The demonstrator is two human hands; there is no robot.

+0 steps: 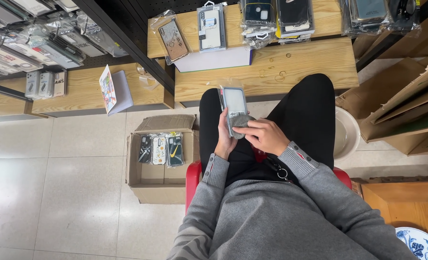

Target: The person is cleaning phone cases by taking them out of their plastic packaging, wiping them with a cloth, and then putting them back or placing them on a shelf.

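1. The left hand [225, 135] is closed around the lower edge of a packaged phone case [235, 107], holding it upright over the lap of the seated person; the case has a pale face and a dark rim.
2. The right hand [267, 136] is pinched shut on a grey cloth pad [242, 124], which presses against the bottom end of the case.
3. Judgement: the step in hand appears to be wiping the wrapper. It goes best with the left grip kept low and firm, so that the face stays uncovered, and with the pad drawn flat along the length in even strokes.
4. Judgement: light pressure suffices; the thin plastic sleeve may crease or slip if rubbed hard.
5. An open cardboard box [162, 180] on the tiled floor, just left of the red stool [193, 179], holds three more cases.
6. The wooden shelf [296, 67] ahead carries further packaged cases and stands well apart from both hands.
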